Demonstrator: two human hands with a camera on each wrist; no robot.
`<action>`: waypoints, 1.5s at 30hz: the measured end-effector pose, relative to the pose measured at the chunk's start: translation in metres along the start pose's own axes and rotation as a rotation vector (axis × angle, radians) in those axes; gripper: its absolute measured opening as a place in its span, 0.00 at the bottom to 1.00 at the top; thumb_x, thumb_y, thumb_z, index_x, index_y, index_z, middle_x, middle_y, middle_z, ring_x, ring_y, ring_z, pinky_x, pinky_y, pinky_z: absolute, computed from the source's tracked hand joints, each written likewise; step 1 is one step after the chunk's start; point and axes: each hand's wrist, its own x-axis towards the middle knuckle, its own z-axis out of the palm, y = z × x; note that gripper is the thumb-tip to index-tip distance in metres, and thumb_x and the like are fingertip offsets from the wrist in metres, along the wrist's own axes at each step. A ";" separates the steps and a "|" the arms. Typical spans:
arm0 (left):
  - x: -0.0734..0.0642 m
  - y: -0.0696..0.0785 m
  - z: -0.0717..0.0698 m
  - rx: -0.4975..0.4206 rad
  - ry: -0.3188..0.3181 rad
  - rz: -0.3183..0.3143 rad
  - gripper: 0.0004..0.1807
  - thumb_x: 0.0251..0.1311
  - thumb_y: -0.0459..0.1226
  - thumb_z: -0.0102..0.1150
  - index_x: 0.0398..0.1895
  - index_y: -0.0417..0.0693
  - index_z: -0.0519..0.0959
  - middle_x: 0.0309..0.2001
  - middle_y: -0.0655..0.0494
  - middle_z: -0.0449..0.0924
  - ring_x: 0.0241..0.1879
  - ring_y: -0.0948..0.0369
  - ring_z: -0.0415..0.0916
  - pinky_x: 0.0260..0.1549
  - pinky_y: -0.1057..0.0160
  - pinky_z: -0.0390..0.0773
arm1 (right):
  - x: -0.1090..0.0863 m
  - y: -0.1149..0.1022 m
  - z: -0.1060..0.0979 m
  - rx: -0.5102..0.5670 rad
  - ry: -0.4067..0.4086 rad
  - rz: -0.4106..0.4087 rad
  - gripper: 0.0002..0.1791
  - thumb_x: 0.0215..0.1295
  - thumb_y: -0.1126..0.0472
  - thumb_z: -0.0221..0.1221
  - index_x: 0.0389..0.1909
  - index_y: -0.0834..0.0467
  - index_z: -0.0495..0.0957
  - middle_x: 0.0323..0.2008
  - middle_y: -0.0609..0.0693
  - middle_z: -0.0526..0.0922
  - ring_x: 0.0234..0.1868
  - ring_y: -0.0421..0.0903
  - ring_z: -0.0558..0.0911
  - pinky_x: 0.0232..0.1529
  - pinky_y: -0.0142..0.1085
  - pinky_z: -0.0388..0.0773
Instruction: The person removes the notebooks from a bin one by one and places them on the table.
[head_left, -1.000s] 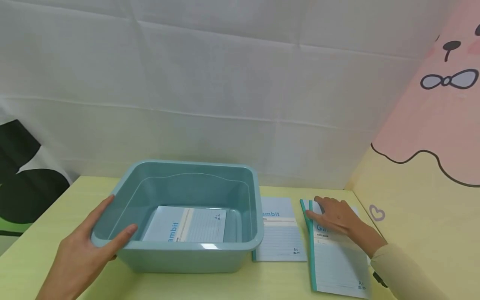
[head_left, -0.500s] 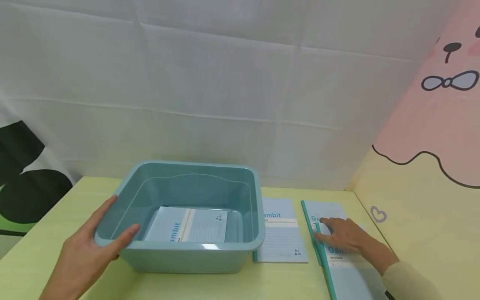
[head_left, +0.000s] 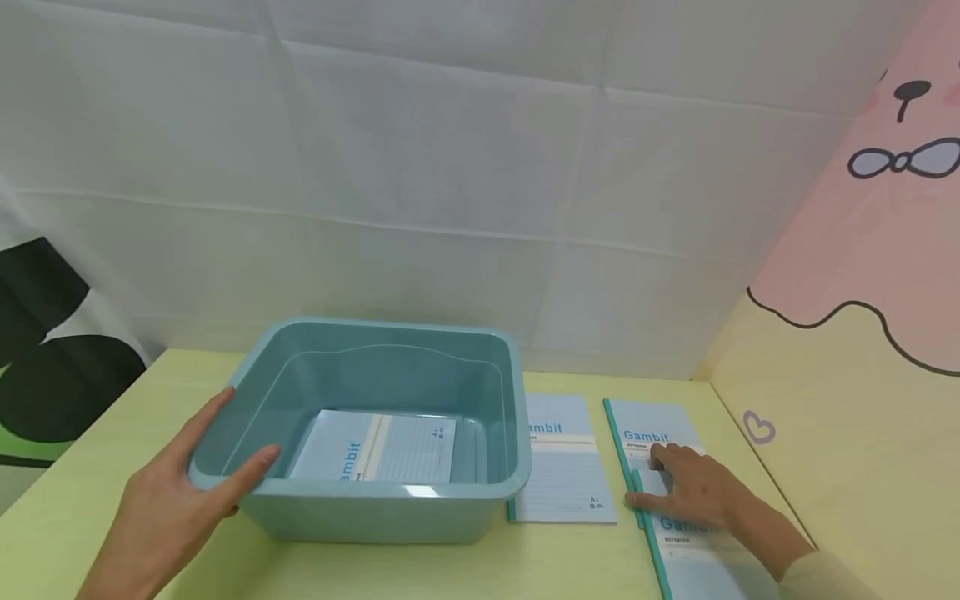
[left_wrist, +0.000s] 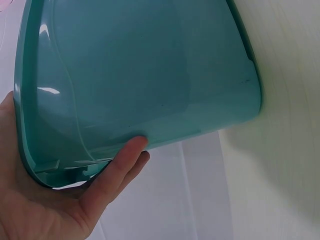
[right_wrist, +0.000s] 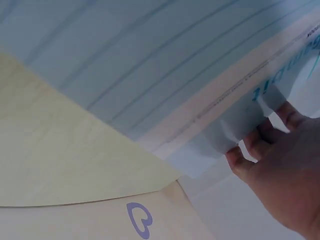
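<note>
My left hand [head_left: 165, 508] holds the near left corner of a blue-green plastic basin [head_left: 360, 518], thumb across the front rim. In the left wrist view, fingers [left_wrist: 112, 175] lie along the outside of the basin wall. One pale blue notebook [head_left: 412, 450] lies inside the basin. At the right, my right hand [head_left: 701, 487] grips the top end of another notebook [head_left: 697, 575], which overlaps a notebook [head_left: 654, 414] behind it. The right wrist view shows fingertips [right_wrist: 240, 161] at the edge of the gripped notebook [right_wrist: 150, 75]; its lower end is cut off in the head view.
Another notebook [head_left: 562, 483] lies flat just right of the basin, partly hidden by it. Everything stands on a pale yellow table [head_left: 450, 575]. A white cloth [head_left: 450, 167] hangs behind, and a pink and yellow printed panel [head_left: 862, 400] borders the right side.
My right hand has drawn the top notebook toward me and slightly right, uncovering more of the notebook beneath. My left hand and the basin stay nearly in place.
</note>
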 end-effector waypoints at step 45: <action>0.000 -0.006 0.005 -0.032 0.041 0.055 0.55 0.68 0.67 0.56 0.86 0.66 0.35 0.80 0.24 0.47 0.71 0.26 0.57 0.57 0.20 0.68 | 0.088 -0.188 -0.125 0.195 0.380 -0.520 0.19 0.70 0.44 0.66 0.51 0.53 0.82 0.51 0.50 0.82 0.51 0.50 0.82 0.55 0.48 0.82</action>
